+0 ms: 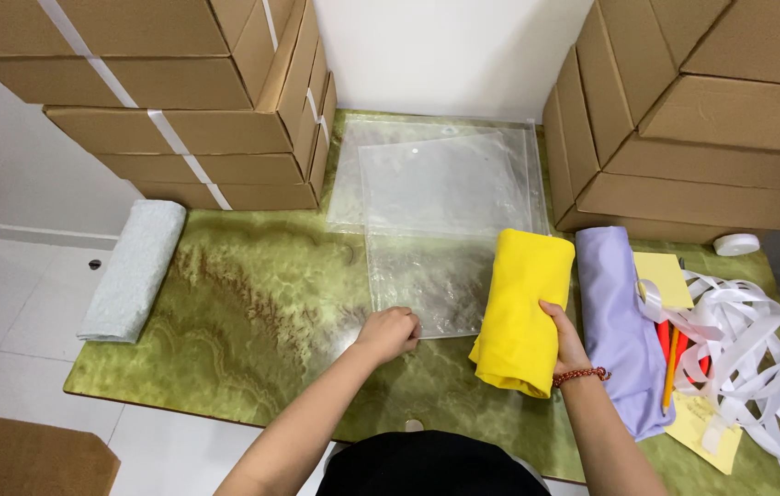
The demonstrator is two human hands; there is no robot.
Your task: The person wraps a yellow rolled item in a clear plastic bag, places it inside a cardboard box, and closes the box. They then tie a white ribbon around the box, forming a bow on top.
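My left hand [390, 332] pinches the near left corner of a clear plastic bag [431, 285] lying flat on the green marbled table [252, 312]. My right hand [563, 335], with a red bead bracelet at the wrist, grips a folded yellow cloth [520, 308] that rests beside the bag's right edge. More clear bags [436, 170] are stacked behind it. A folded lilac cloth [615, 321] lies just right of the yellow one.
Cardboard boxes [179, 101] are stacked at the back left and more boxes [712, 119] at the back right. A rolled pale blue cloth [133, 271] sits on the left edge. White ribbon [757, 354], yellow paper [666, 280] and a tape roll [736, 244] lie right.
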